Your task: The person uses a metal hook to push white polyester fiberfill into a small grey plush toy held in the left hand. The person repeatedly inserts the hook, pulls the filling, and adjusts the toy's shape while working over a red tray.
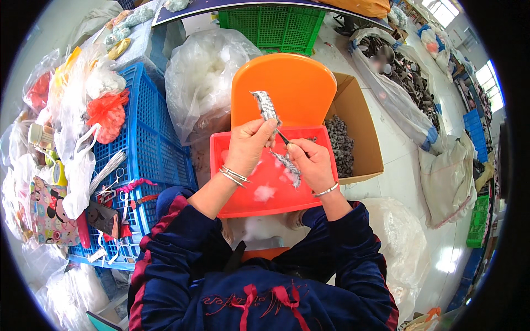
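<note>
My left hand (248,146) pinches a fuzzy grey-and-white fabric strip (266,106) between thumb and fingers, its free end pointing up. Closed round a thin dark tool (283,138) is my right hand (313,164); the tool's tip meets the lower end of the strip beside my left thumb. I cannot make out the tool's exact kind. A second grey fuzzy piece (287,165) is below, between my hands, over the red tray (237,201). White stuffing tufts (264,193) lie in the tray, which rests on an orange chair (281,83).
At the right, a cardboard box (361,132) holds many grey fuzzy pieces (339,146). A clear bag of white stuffing (207,71) stands behind left. Blue crates (149,127) on my left carry bags, scissors and a phone (103,219). A green crate (276,27) is at the back.
</note>
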Motion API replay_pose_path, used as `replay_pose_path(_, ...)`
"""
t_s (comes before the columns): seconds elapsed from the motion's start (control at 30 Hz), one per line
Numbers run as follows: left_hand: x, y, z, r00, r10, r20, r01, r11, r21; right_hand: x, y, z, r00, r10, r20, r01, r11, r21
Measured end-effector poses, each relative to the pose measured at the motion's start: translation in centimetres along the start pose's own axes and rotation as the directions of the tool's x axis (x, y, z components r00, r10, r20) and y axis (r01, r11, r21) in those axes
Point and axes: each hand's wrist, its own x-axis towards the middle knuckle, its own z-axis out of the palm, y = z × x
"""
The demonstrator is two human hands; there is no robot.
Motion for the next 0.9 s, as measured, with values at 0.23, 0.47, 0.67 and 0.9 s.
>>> replay_pose_path(0.23,-0.2,-0.3,0.2,0.999,0.013,0.04,-0.017,0.996,0.088,-0.3,0.3,0.3,0.996,0.091,-0.016,-0.09,0.992,0.085)
replay_pose_path(0.47,0.3,0.6,0.1,0.993,-0.058,0.102,0.033,0.972,0.232,0.1,-0.6,-0.3,0.999,0.046,0.001,-0.046,0.997,0.061)
replay_pose_path(0.67,1.4,2.7,-2.5,0.998,0.0,0.058,-0.022,0.928,0.373,0.8,-0.4,-0.8,0.997,0.048,0.06,-0.045,0.998,-0.053)
replay_pose_path(0.9,3.0,4.0,-4.4,0.989,0.084,-0.124,-0.074,0.994,0.083,1.9,3.7,2.5,0.945,-0.065,0.321,0.258,0.75,-0.609)
